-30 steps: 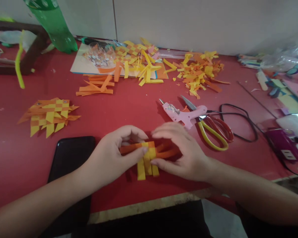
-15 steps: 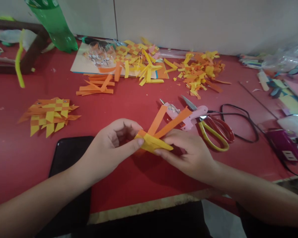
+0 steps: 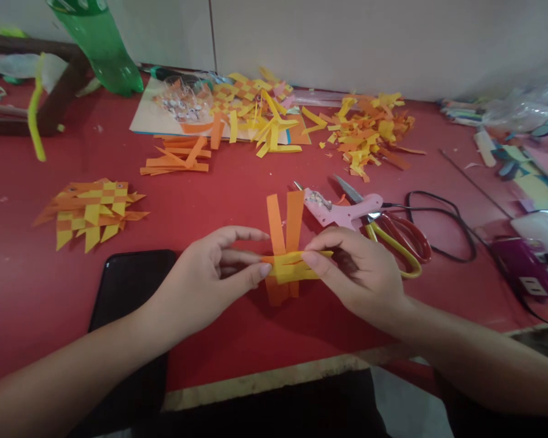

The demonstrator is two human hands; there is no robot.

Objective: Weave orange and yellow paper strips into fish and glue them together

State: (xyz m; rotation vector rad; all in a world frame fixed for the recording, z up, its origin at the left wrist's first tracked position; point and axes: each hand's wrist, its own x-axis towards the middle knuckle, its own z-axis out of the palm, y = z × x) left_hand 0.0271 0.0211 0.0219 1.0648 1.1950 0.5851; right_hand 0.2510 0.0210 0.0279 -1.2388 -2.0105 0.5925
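Left fingers (image 3: pixel 252 277) pinching an orange-and-yellow paper weave (image 3: pixel 281 269), right fingers (image 3: pixel 322 267) pinching its yellow strips (image 3: pixel 298 274), scissors (image 3: pixel 373 216) just chilling at 2 o'clock

Black rectangular phone (image 3: pixel 130 286) and metal scissors (image 3: pixel 373 216) with red and yellow handles, both covered in part.
The left forearm (image 3: pixel 132 345) passes over the phone and hides its middle; the right hand (image 3: pixel 363 271) hides one portion of the yellow handle (image 3: pixel 395 240). Its thumb covers some of the crossed yellow and orange paper strips (image 3: pixel 287 269). The upper border cuts the green plastic bottle (image 3: pixel 98 52); the left one, the dark brown frame (image 3: pixel 73 79). Pieces (image 3: pixel 189 111) in the clear round plastic cup (image 3: pixel 205 102) are too tiny to identify.
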